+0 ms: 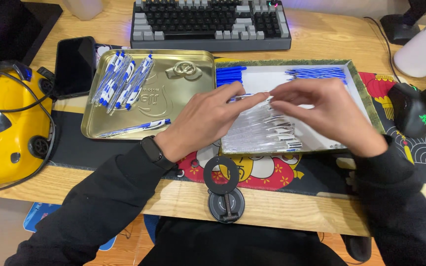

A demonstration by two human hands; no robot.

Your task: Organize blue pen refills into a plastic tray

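So both hands are meeting over the white cardboard tray right in the middle of the desk. The left hand comes in from 7 o'clock and its fingertips are pinched on one end of a thin pen part, clear with a bit of blue. The right hand comes in from 4 o'clock with its fingers curled down and closed near the other end of that same piece, though its thumb side is hidden, so I can't tell exactly how it grips.

Right under the hands, inside the tray, lies a heap of clear pen barrels with white clips. At the tray's 11 o'clock corner sits a row of blue caps, and at 1 o'clock a bundle of thin blue refills.

Just beside the tray at 9 o'clock is a gold tin lid holding a bunch of finished blue-and-white pens at its upper left, plus one lone pen along its lower edge.

Around that: a keyboard at 12 o'clock, a black phone at 10, a yellow toy-car-shaped thing at 9, a black mouse at 3, and a round black phone stand at 6 on the desk edge.
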